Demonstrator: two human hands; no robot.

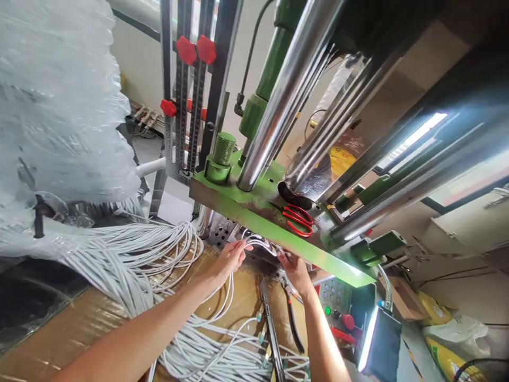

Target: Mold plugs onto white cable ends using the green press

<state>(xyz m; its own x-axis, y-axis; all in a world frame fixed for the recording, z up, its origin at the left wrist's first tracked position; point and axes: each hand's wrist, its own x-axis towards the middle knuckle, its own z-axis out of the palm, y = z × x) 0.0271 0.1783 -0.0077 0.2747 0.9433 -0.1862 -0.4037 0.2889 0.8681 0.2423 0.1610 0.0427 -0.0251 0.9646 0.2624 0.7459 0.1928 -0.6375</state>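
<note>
My left hand [231,257] is closed, with thumb and fingers pinching thin white cables [257,242] just below the front edge of a green machine plate [254,220]. The cables bend from there toward my right hand [293,269]. That hand reaches under the plate's edge with its fingers curled at the cable ends; what lies between the fingertips is too hidden to make out. Below my right hand lie pliers with black and orange handles [293,321]. A long dark metal tool [271,326] rests beside them. Red-handled scissors [297,219] lie on top of the plate.
Bundles of white cable [119,265] spread over the brown work surface [202,265] on the left. More cables with connector ends [214,350] lie in front. Thick steel columns [286,101] rise from the plate. A control panel [336,297] and a lit lamp [368,339] stand at right.
</note>
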